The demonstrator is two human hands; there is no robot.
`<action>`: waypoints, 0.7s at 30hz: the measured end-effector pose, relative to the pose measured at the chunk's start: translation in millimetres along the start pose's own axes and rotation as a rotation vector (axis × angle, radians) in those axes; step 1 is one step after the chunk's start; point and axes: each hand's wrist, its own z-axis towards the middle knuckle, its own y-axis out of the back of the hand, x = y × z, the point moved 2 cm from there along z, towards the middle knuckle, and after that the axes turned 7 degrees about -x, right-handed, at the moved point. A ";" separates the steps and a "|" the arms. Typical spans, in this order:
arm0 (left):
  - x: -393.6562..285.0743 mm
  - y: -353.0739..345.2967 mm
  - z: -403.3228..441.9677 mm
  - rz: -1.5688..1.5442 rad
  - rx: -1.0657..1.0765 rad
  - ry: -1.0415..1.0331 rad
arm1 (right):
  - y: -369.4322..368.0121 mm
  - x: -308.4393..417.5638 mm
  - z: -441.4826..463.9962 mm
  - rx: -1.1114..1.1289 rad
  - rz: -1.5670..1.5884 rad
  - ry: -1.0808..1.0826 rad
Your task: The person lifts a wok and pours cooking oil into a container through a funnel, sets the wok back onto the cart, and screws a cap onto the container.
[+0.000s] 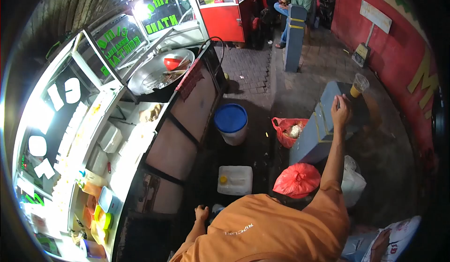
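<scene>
My right hand [341,108] rests at the top of a blue-grey pillar [307,138], arm stretched out. Its fingers are pinched together; something small and thin may be between them, too small to name. Just beyond stands a clear plastic cup [360,85] with a yellowish drink in its bottom. Low beside my body, my left hand [201,213] is loosely closed, and what it holds, if anything, is hidden. Closest to it is a white jerrycan [239,180] with a yellow cap.
A lit food stall [176,121] with a large wok [161,72] runs along the left. On the ground are a blue-lidded bucket [231,124], an open red bag [289,132] and a tied red bag [297,180]. A person [297,2] sits beyond another pillar [294,39].
</scene>
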 end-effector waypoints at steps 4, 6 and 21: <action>8.8 -7.4 11.5 -0.036 0.005 -0.051 | -0.4 -1.6 6.4 0.018 -0.006 0.002; 15.6 -6.7 10.4 -0.027 0.001 -0.057 | 6.5 3.4 5.8 0.032 0.006 -0.025; 23.1 -18.3 6.9 -0.015 0.043 -0.033 | 0.1 -3.0 -0.1 -0.023 0.031 -0.017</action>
